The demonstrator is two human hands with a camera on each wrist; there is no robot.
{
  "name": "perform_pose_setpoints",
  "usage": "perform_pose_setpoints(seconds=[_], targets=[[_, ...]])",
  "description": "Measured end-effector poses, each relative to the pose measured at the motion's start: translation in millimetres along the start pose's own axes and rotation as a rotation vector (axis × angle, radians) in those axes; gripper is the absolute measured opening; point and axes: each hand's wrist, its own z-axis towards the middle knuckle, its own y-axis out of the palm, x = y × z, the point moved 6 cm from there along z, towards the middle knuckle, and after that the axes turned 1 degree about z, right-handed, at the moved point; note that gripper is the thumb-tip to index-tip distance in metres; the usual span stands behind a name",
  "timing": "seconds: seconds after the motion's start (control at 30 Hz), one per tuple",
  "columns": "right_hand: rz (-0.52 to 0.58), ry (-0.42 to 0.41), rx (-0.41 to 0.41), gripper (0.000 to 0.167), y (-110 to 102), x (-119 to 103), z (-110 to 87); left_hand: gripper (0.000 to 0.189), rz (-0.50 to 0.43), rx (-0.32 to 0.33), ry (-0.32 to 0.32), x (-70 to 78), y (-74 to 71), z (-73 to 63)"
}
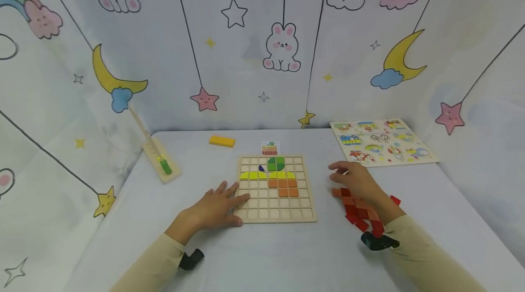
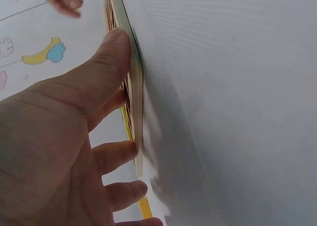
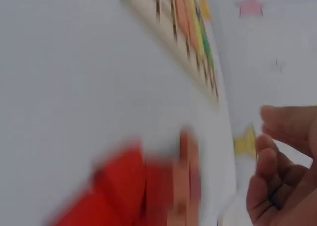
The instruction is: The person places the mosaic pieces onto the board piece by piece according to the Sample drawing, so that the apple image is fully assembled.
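A wooden grid board [image 1: 275,219] lies on the white table, with green, yellow and orange tiles and a small dark blue one in its cells. My left hand [image 1: 215,207] rests spread at the board's left side. In the left wrist view, its thumb and fingertips touch the board's edge [image 2: 136,97]. My right hand [image 1: 357,180] hovers right of the board, above a pile of red and orange tiles [image 1: 357,207]. In the right wrist view, the thumb and index finger of that hand [image 3: 292,161] stand a little apart, with no tile visible between them.
Behind the board is a small picture card [image 1: 270,148]. A yellow block [image 1: 222,141] lies back left, near a wooden stand with a green caterpillar figure [image 1: 165,166]. A picture puzzle board [image 1: 383,141] lies back right. A patterned cloth [image 1: 246,78] hangs behind the table.
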Motion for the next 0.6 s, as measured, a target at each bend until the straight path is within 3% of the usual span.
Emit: perform_pose_setpoints(seconds=[0.1, 0.2, 0.37, 0.5, 0.6], targets=[[-0.106, 0.047, -0.061, 0.04, -7, 27, -10.3, 0.073, -0.008, -0.001, 0.002, 1.2, -0.8, 1.0], [-0.152, 0.083, -0.095, 0.043, 0, 39, -15.4, 0.073, -0.017, -0.005, -0.002, 0.5, -0.1, 0.0], [-0.174, 0.054, -0.024, 0.026, 7, 39, -17.7, 0.073, -0.009, 0.006, 0.007, 0.9, -1.0, -0.3], [-0.1, 0.066, 0.027, 0.018, 5, 37, -16.5, 0.073, -0.014, 0.007, 0.002, 0.8, -1.6, -0.6], [0.058, 0.106, 0.068, 0.025, -1, 38, -15.8, 0.073, -0.018, -0.001, -0.005, 1.0, -1.9, -1.3]])
